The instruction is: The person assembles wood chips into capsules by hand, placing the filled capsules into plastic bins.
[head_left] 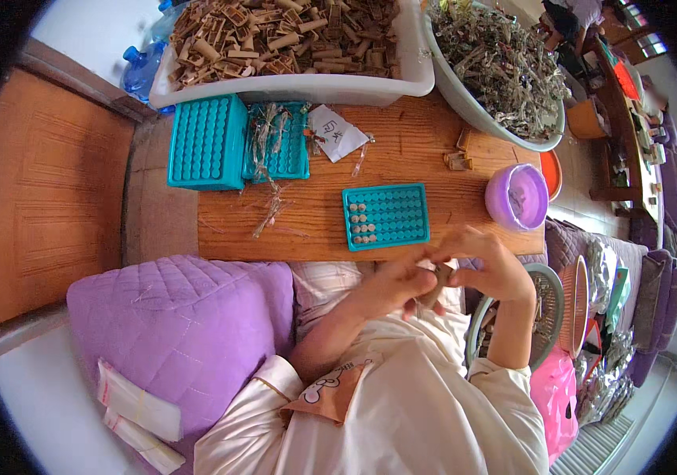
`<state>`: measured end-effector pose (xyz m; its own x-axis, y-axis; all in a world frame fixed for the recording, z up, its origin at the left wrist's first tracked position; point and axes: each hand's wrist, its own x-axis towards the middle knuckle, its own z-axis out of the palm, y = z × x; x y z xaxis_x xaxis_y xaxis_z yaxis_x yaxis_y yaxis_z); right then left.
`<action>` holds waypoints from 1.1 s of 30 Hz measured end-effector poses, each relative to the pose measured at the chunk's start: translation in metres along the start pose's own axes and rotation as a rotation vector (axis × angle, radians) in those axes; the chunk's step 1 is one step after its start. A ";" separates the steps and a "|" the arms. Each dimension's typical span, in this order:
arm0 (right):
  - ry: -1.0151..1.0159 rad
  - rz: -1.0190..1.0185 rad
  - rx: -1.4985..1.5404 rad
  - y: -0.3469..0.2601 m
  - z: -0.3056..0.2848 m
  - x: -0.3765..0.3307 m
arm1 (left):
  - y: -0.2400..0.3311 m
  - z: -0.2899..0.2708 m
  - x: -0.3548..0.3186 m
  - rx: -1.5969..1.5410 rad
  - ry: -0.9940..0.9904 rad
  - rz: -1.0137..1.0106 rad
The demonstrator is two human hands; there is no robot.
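Both hands meet over my lap, just off the table's front edge. Between their fingers is a small tan plastic piece [438,286], similar in colour to those heaped in the white bin. My left hand [395,283] is closed around its left side, and my right hand [487,265] pinches it from the right and above. Fingers cover much of the piece. Right behind the hands, a flat teal tray [402,212] with rows of round pockets lies on the table. Several small round pale pieces [361,223] sit in its left columns.
Across the wooden table [433,150] stand a white bin [291,96] of tan parts, stacked teal trays [205,142], clear wire-like strands [271,142] and a white paper [337,133]. A basin [505,71] of clear-and-metallic parts and a purple bowl [517,196] are right. A green basket [546,309] stands beside me.
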<state>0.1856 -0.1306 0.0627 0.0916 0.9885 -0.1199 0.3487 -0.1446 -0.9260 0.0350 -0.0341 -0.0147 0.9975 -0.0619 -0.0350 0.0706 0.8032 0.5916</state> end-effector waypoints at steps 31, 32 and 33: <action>0.969 -0.088 -0.959 0.009 -0.166 0.093 | 0.232 -0.141 0.085 1.941 1.283 0.519; 0.953 -0.166 -1.096 0.008 -0.173 0.107 | 0.232 -0.137 0.085 1.920 1.305 0.545; 0.958 -0.166 -1.099 0.017 -0.187 0.118 | 0.231 -0.130 0.087 1.921 1.300 0.552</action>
<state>0.3767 -0.0240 0.0997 0.3983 0.6542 0.6429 0.8959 -0.4278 -0.1198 0.1388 0.2231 0.0144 0.4581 0.7440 0.4865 0.5765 -0.6652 0.4745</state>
